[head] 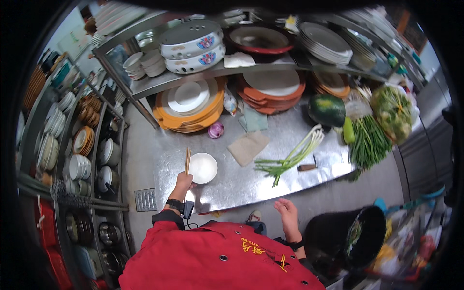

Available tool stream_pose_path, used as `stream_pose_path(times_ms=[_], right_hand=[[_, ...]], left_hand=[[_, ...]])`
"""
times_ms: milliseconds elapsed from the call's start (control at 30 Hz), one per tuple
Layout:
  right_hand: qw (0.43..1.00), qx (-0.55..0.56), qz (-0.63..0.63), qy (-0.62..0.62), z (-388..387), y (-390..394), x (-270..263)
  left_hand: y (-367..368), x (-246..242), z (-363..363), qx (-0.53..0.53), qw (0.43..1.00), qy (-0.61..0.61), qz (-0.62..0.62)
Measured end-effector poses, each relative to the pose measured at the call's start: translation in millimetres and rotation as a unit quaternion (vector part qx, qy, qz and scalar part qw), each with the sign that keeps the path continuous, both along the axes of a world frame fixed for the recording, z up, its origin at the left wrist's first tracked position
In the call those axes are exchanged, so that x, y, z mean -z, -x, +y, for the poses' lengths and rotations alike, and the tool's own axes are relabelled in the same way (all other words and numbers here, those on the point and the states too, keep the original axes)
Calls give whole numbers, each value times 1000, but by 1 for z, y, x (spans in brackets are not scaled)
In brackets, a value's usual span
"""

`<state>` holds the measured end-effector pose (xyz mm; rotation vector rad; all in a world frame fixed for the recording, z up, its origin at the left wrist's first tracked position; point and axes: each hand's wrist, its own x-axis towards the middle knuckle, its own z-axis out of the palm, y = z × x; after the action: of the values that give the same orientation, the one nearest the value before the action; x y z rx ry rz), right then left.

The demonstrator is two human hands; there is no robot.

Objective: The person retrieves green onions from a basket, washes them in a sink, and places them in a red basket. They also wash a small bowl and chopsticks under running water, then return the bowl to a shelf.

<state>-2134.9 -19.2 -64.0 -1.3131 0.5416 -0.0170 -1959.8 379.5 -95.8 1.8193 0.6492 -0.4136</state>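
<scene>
My left hand [184,181] grips a pair of wooden chopsticks [187,159], which point away from me. A small white bowl [203,168] is right beside the fingers, against the hand; I cannot tell whether it is lifted off the steel worktable [221,192]. The bowl's inside looks plain white. My right hand [287,214] holds nothing and hovers in front of the table's near edge, fingers loosely apart. Nearest to it on the table lie a bunch of scallions [290,159] and a knife with a wooden handle [307,167].
A beige cloth [248,148], a purple onion [216,130] and stacked orange-rimmed plates [217,117] lie farther back. Dark green squash [327,110] and leafy greens [371,141] fill the right end. An overhead shelf [203,78] bears dishes. A black bin [326,235] stands at right.
</scene>
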Motion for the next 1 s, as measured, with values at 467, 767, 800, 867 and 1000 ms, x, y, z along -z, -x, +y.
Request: stream_pose_path(times_ms=[467,767,800,867,1000], right_hand=[[993,-120,7,1,-85,-101,16],[991,-132,-2,-9,-56,-94,4],[992,-125,9,-8,-58,-91,3],[995,-94,14,-18,-63,-84,3],[999,-12,17,34,-76,-73,8]], left_hand=[[-104,-332,11,-155,921,80,-347],[-232,-498,14,-108,911,20,-397],[-248,-505,12,-110,912,11,-395],[-278,-516,6,-104,916,4,-387],[-331,-525,-6,-107,929,-23,-355]])
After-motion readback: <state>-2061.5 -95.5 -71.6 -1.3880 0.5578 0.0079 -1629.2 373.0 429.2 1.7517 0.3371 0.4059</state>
